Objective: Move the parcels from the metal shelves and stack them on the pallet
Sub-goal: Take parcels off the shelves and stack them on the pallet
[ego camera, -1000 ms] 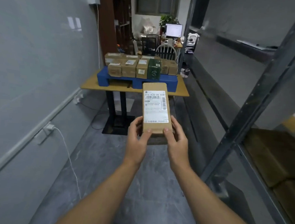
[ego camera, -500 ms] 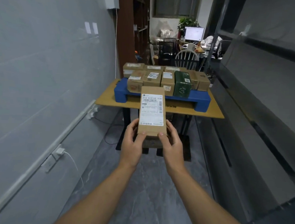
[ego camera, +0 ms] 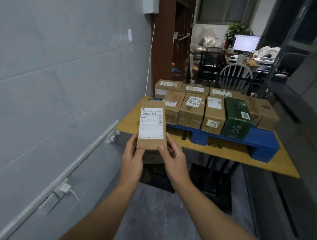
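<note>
Holding a slim brown cardboard parcel (ego camera: 152, 126) out front, both hands at its near end. The left hand (ego camera: 132, 158) has its thumb on the near left corner of the top face; its fingers go out of sight behind the box. The right hand (ego camera: 174, 160) mirrors it on the right edge. Each grip is clamped on the parcel, nothing slack. Taking a long box at one end with two hands keeps it level and label-up, and probably leaves the far end free to land first.

The parcel is in the air, touching nothing but the hands. In view it overlaps the near left corner of the tan wooden tabletop (ego camera: 243, 154); I cannot tell if it is over that corner or short of it. A grey tiled wall (ego camera: 56, 79) runs along the left.

Look of the parcel: plain kraft, flat oblong, long axis pointing away. A white shipping label (ego camera: 150, 123) with barcodes and a printed code covers most of the top. Edges crisp, no dents seen.

Farther on, a blue plastic pallet (ego camera: 262, 144) sits on the tabletop. Brown cardboard parcels (ego camera: 190, 110) are packed on it edge to edge in two rows, one layer, labels up. A dark green wrapped parcel (ego camera: 236, 117) stands near the right end of the near row. That tight packing saves room. The layer looks about full, so this one likely goes on top or at the left end.

Far back: a white spindle-back chair (ego camera: 236, 76) and a lit monitor (ego camera: 246, 43). Shelves not clearly in view.
</note>
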